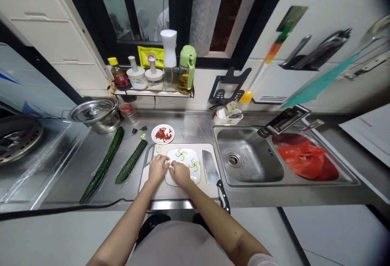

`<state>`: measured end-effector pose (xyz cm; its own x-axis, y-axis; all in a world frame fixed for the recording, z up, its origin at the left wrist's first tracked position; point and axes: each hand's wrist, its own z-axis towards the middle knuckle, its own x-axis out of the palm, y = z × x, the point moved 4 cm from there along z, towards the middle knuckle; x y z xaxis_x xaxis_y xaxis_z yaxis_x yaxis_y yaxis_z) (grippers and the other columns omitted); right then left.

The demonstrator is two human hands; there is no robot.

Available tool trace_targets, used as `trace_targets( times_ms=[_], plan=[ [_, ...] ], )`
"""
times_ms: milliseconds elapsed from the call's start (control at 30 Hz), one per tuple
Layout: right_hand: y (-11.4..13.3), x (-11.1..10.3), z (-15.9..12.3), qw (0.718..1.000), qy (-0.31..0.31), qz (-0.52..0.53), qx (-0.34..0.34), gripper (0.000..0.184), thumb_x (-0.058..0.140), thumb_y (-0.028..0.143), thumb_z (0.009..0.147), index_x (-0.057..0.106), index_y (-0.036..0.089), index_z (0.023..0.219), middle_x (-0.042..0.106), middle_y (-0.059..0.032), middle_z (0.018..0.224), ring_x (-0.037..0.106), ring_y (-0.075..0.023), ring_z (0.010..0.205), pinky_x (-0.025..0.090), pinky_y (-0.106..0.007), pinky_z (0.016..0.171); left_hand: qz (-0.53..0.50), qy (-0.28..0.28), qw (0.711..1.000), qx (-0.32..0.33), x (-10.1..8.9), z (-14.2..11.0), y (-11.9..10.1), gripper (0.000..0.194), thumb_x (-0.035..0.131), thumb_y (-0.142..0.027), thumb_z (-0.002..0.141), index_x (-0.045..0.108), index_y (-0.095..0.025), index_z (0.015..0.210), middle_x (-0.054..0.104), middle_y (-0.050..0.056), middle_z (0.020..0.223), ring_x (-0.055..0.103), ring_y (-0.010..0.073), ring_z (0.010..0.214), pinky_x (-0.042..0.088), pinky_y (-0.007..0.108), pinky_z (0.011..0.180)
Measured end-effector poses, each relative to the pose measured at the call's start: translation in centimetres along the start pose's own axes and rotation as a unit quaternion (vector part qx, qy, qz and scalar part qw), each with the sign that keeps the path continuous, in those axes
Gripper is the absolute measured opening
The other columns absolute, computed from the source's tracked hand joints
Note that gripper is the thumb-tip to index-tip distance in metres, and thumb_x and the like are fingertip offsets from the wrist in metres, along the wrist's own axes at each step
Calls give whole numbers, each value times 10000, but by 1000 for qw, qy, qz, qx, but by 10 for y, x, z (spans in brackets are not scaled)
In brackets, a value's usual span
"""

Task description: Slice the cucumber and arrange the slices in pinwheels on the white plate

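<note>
My left hand [158, 169] and my right hand [180, 173] meet at the left side of a white square plate [184, 180]. The fingers of both hands are pinched around small pale green cucumber slices [170, 162], partly hidden by the fingertips. Two pinwheels of curved cucumber slices lie on the plate, one at the top [181, 154] and one at the right [194, 165]. Under the plate is a cutting board [158, 193]. A kitchen knife [210, 167] rests along the board's right side, its black handle past the front edge. One loose cucumber slice [158, 149] lies at the board's upper left.
Left of the board are a cut cucumber [131, 162] and a whole cucumber [102, 164]. A small white dish [163, 141] of red bits stands behind it. A lidded pot [96, 115] is at the back left, a sink [252, 152] at the right. A condiment shelf [152, 92] hangs behind.
</note>
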<state>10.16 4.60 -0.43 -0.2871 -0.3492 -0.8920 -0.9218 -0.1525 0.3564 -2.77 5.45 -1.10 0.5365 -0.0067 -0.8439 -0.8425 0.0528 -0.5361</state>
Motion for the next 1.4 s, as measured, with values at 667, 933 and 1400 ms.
trace_targets(
  times_ms=[667,933,1400],
  plan=[
    [-2,1,2,1000,8,1,-23,251,411,314,937,561,210,1110,685,-64,977,634,-205,893,403,-276,696,-9,21,999,39,2,8,4,256,556,-273,839,745,-269,1011,592,68,1009,497,233,954,426,356,861],
    [2,2,0,999,9,-27,-35,281,390,299,947,555,188,1146,678,-94,988,620,-230,929,416,-299,730,-4,22,999,43,0,8,3,255,565,-279,841,741,-265,1024,582,72,1015,488,233,966,420,354,873],
    [0,-1,-1,999,4,-9,-46,267,401,300,952,563,199,1139,681,-87,987,629,-217,909,405,-285,712,23,28,999,37,-2,6,-5,275,551,-246,827,738,-254,1028,575,81,1005,493,240,975,417,364,872]
  ],
)
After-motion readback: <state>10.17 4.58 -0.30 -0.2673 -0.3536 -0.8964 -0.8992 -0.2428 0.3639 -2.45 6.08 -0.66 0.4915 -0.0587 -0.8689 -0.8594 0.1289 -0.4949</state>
